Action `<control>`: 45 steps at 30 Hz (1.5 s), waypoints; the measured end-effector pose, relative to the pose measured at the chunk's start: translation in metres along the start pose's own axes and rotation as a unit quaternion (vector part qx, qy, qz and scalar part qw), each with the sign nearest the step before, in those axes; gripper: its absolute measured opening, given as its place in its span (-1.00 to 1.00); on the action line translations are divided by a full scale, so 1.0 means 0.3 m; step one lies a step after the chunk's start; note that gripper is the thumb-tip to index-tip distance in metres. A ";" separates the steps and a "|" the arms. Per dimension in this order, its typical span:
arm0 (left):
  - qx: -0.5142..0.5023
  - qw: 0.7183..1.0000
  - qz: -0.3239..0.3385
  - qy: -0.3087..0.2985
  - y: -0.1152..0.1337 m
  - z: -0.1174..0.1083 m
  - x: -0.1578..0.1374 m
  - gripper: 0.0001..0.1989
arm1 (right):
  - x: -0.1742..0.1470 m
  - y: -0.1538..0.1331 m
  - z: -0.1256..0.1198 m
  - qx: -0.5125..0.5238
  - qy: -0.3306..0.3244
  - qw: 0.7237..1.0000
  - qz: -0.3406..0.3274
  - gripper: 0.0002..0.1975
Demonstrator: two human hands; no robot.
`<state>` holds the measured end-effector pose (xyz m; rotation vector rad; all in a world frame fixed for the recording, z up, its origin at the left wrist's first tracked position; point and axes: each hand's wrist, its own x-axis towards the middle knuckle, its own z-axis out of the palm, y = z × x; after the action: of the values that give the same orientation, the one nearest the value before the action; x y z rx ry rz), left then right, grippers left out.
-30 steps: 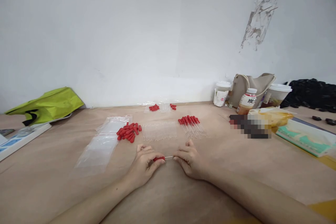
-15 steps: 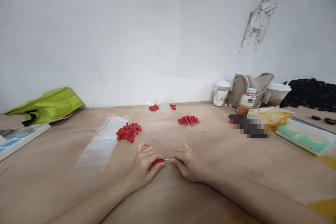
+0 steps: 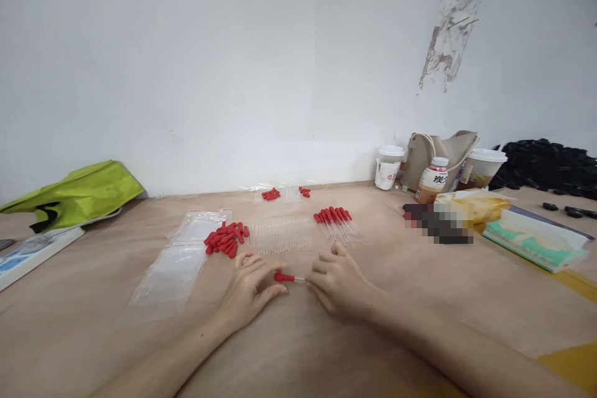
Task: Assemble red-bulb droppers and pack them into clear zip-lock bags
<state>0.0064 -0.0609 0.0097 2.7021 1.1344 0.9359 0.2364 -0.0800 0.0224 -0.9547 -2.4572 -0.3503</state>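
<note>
Between my hands is a dropper [image 3: 285, 277], a clear tube with a red rubber bulb on its left end. My right hand [image 3: 342, 280] pinches the tube's right part, and its tip is hidden by the fingers. My left hand [image 3: 254, 286] is open beside the bulb, thumb and fingers apart. Beyond my left hand lies a heap of loose red rubber bulbs [image 3: 226, 239]. A row of clear tubes [image 3: 280, 234] lies to the right of the heap. Further right, several droppers with red bulbs [image 3: 334, 217] lie side by side.
Clear plastic bags [image 3: 165, 280] lie at left, near a power strip [image 3: 41, 255] and a yellow-green bag [image 3: 84, 189]. More bulbs and tubes in plastic [image 3: 284, 194] lie by the wall. Cups, a bottle [image 3: 433, 180], a handbag [image 3: 443, 149] and a tissue pack [image 3: 534, 239] stand at right.
My left hand has let go of the red bulb and opened, drawing slightly left. My right hand keeps the dropper. The camera view has shifted a little.
</note>
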 end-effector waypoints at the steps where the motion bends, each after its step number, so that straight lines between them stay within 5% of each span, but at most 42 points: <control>1: -0.002 1.000 -0.024 0.014 -0.012 0.001 -0.004 -0.62 | 0.006 0.022 -0.002 0.012 0.001 0.999 0.047 -0.81; 6: -0.023 0.994 -0.108 0.005 -0.056 0.010 -0.017 -0.57 | 0.085 0.200 0.014 0.071 0.032 0.931 0.358 -0.71; 9: -0.026 0.994 -0.104 -0.009 -0.056 0.015 -0.019 -0.58 | 0.142 0.269 0.042 0.028 0.004 0.901 0.432 -0.69; 17: -0.026 0.995 -0.099 -0.017 -0.043 0.004 -0.021 -0.65 | 0.181 0.278 0.134 -0.032 -0.019 0.884 0.465 -0.67; 26: -0.019 0.995 -0.100 -0.024 -0.018 -0.011 -0.012 -0.73 | 0.173 0.288 0.147 -0.032 -0.074 0.872 0.483 -0.64; 33: -0.007 0.996 -0.085 -0.029 -0.021 -0.008 -0.004 -0.82 | 0.186 0.271 0.142 -0.046 -0.047 0.899 0.433 -0.70; 37: 0.016 0.996 -0.085 -0.027 -0.013 -0.004 -0.004 -0.87 | 0.238 0.242 0.150 -0.028 -0.123 0.891 0.436 -0.73; 42: 0.147 0.982 -0.113 0.015 -0.039 -0.042 0.009 -0.82 | 0.297 0.246 0.164 -0.020 -0.178 0.871 0.458 -0.77; 45: 0.286 0.949 -0.123 0.054 -0.083 -0.101 0.020 -0.79 | 0.317 0.256 0.170 -0.016 -0.209 0.863 0.459 -0.78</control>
<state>-0.0229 -0.0437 0.0303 2.8290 1.9797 0.8227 0.2107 0.0495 0.0329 -2.2340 -1.9908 0.1742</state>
